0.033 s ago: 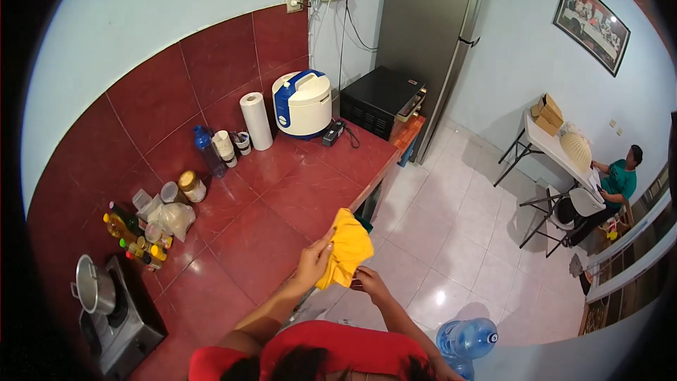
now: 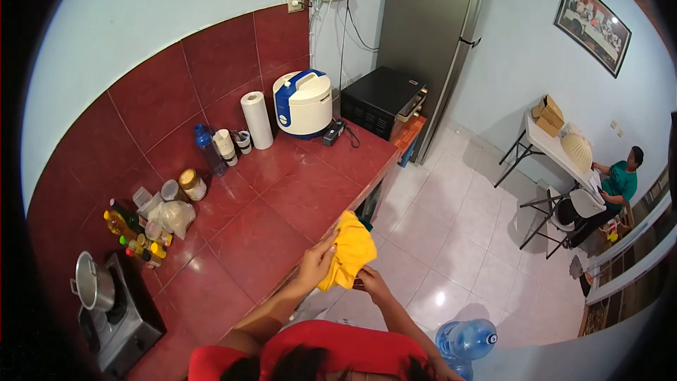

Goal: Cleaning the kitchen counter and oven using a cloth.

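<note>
A bunched yellow cloth is held up just past the front edge of the red tiled counter. On its left side my left hand grips it, the thumb and fingers pressed against the folds. My right hand pinches the cloth's lower right edge; some of its fingertips are hidden behind the fabric. Both forearms reach in from the lower edge, beside my red top.
Along the wall stand a rice cooker, a paper towel roll, a blue bottle and several jars. A pot sits on a stove at left. Water jugs are at lower right. A person sits at a far table.
The yellow cloth has shifted very slightly down and right, and its folds look a little different. Both hands keep hold of it.
</note>
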Demonstrator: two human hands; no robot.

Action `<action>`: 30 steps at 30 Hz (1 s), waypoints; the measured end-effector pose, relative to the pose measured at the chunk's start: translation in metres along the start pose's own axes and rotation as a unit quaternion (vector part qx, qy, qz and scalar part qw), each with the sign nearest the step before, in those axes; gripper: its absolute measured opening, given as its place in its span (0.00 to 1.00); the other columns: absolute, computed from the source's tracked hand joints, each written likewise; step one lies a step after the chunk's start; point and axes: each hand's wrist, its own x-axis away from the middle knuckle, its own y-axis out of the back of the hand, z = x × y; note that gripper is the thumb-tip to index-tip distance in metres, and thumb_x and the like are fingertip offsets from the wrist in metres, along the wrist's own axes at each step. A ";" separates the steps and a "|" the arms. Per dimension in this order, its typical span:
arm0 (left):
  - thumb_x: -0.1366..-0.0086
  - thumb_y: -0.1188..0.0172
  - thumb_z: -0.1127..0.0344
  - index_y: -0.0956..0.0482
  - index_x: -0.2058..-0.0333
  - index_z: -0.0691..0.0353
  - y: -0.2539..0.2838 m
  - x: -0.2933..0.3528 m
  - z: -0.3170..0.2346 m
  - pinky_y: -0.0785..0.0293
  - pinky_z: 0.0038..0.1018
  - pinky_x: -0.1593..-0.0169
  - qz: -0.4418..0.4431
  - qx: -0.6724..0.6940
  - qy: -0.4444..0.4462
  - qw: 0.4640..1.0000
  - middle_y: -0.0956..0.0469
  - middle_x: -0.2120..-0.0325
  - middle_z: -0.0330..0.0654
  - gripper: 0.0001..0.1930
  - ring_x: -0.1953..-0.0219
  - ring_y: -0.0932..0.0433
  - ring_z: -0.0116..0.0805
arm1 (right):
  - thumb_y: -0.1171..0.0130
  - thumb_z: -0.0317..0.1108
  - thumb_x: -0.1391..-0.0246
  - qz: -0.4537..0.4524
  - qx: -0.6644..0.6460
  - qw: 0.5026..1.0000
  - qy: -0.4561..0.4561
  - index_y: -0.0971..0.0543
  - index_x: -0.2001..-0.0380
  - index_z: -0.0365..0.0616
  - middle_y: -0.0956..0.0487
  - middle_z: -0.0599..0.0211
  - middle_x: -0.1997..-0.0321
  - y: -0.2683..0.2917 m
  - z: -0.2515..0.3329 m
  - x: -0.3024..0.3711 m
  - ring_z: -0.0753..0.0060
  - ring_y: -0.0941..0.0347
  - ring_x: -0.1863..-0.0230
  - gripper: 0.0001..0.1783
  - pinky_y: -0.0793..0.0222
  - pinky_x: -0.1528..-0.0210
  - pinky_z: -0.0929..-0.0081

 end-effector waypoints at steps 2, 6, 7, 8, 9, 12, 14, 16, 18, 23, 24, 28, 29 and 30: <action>0.28 0.50 0.71 0.29 0.40 0.65 -0.012 0.010 -0.010 0.27 0.28 0.47 0.047 -0.016 -0.027 0.998 0.23 0.47 0.58 0.19 0.46 0.21 0.42 | 0.51 0.42 0.31 -0.020 -0.020 1.000 0.001 0.29 0.40 0.44 0.20 0.64 0.46 0.007 0.002 0.006 0.63 0.21 0.48 0.22 0.26 0.46 0.66; 0.28 0.49 0.70 0.30 0.38 0.64 -0.035 0.042 -0.020 0.29 0.31 0.42 0.081 0.018 0.005 0.997 0.26 0.43 0.57 0.21 0.42 0.24 0.50 | 0.48 0.52 0.34 0.071 -0.196 0.967 0.145 0.32 0.38 0.48 0.24 0.67 0.42 0.010 0.001 0.010 0.67 0.25 0.43 0.29 0.28 0.41 0.65; 0.28 0.47 0.69 0.32 0.37 0.63 -0.040 0.046 -0.024 0.30 0.32 0.41 0.098 0.009 0.008 0.995 0.26 0.42 0.56 0.22 0.41 0.25 0.50 | 0.48 0.53 0.34 0.071 -0.235 0.956 0.162 0.32 0.38 0.47 0.25 0.67 0.42 0.016 -0.009 0.003 0.66 0.26 0.42 0.28 0.28 0.40 0.64; 0.28 0.47 0.69 0.32 0.37 0.63 -0.042 0.051 -0.026 0.30 0.32 0.41 0.092 0.006 0.007 0.996 0.26 0.42 0.56 0.22 0.41 0.25 0.50 | 0.49 0.53 0.33 0.075 -0.270 0.943 0.177 0.32 0.38 0.46 0.25 0.66 0.41 0.019 -0.015 -0.003 0.65 0.26 0.42 0.28 0.29 0.40 0.63; 0.29 0.47 0.68 0.33 0.36 0.63 -0.044 0.055 -0.028 0.31 0.31 0.40 0.099 0.000 -0.003 0.995 0.27 0.42 0.56 0.23 0.41 0.26 0.51 | 0.49 0.53 0.33 0.081 -0.267 0.944 0.176 0.32 0.38 0.46 0.25 0.66 0.41 0.021 -0.021 -0.007 0.65 0.26 0.42 0.28 0.29 0.40 0.63; 0.29 0.46 0.66 0.35 0.35 0.62 -0.044 0.059 -0.034 0.31 0.31 0.39 0.097 -0.015 -0.019 0.995 0.29 0.40 0.55 0.25 0.39 0.27 0.48 | 0.51 0.53 0.32 0.111 -0.331 0.922 0.165 0.32 0.38 0.46 0.25 0.64 0.40 0.023 -0.022 -0.009 0.62 0.27 0.41 0.28 0.29 0.39 0.61; 0.29 0.45 0.68 0.35 0.35 0.63 -0.039 0.059 -0.042 0.30 0.30 0.40 0.089 0.028 0.016 0.996 0.27 0.40 0.52 0.25 0.41 0.25 0.40 | 0.51 0.53 0.33 0.140 -0.351 0.902 0.209 0.33 0.38 0.46 0.26 0.62 0.39 0.019 -0.017 -0.003 0.60 0.27 0.41 0.29 0.31 0.37 0.59; 0.29 0.45 0.69 0.35 0.35 0.64 -0.038 0.055 -0.043 0.29 0.28 0.41 0.069 0.099 0.013 0.993 0.26 0.41 0.49 0.24 0.41 0.25 0.36 | 0.51 0.53 0.33 0.156 -0.361 0.896 0.207 0.34 0.37 0.46 0.26 0.61 0.39 0.022 -0.016 -0.003 0.59 0.28 0.40 0.30 0.31 0.37 0.57; 0.29 0.45 0.70 0.34 0.36 0.65 -0.033 0.054 -0.040 0.29 0.27 0.42 0.051 0.169 0.008 0.984 0.25 0.43 0.47 0.24 0.42 0.25 0.31 | 0.52 0.54 0.33 0.170 -0.373 0.889 0.206 0.34 0.37 0.46 0.27 0.60 0.38 0.024 -0.014 -0.002 0.57 0.28 0.40 0.30 0.32 0.36 0.56; 0.30 0.44 0.71 0.38 0.34 0.65 -0.010 0.052 -0.001 0.30 0.25 0.43 0.049 0.149 0.047 0.986 0.27 0.42 0.42 0.27 0.43 0.26 0.28 | 0.52 0.52 0.33 0.260 -0.384 0.864 0.196 0.35 0.36 0.45 0.28 0.57 0.38 0.012 0.027 0.011 0.54 0.28 0.39 0.30 0.32 0.37 0.51; 0.30 0.44 0.71 0.38 0.34 0.65 -0.008 0.054 0.013 0.30 0.25 0.43 0.044 0.150 0.049 0.986 0.27 0.42 0.42 0.27 0.43 0.26 0.28 | 0.52 0.52 0.33 0.262 -0.381 0.866 0.193 0.35 0.36 0.45 0.28 0.57 0.38 0.006 0.036 0.011 0.54 0.28 0.39 0.30 0.32 0.37 0.51; 0.25 0.49 0.59 0.43 0.32 0.63 0.010 0.044 0.005 0.32 0.30 0.39 0.033 0.244 0.231 0.941 0.31 0.38 0.44 0.29 0.40 0.31 0.30 | 0.53 0.43 0.34 0.174 -0.283 0.922 0.197 0.34 0.36 0.43 0.26 0.58 0.40 -0.003 0.046 -0.004 0.57 0.28 0.40 0.27 0.31 0.38 0.56; 0.24 0.51 0.55 0.46 0.31 0.62 0.017 0.041 -0.004 0.32 0.32 0.38 0.037 0.279 0.337 0.898 0.34 0.37 0.45 0.30 0.38 0.33 0.30 | 0.53 0.40 0.35 0.117 -0.214 0.952 0.185 0.33 0.37 0.42 0.25 0.59 0.41 -0.009 0.048 -0.007 0.59 0.28 0.40 0.26 0.32 0.37 0.59; 0.24 0.51 0.55 0.46 0.31 0.62 0.020 0.043 0.003 0.32 0.32 0.38 0.033 0.280 0.339 0.897 0.34 0.37 0.45 0.30 0.38 0.33 0.30 | 0.53 0.40 0.35 0.118 -0.212 0.953 0.182 0.33 0.37 0.42 0.25 0.59 0.41 -0.016 0.048 -0.009 0.59 0.28 0.40 0.26 0.32 0.37 0.59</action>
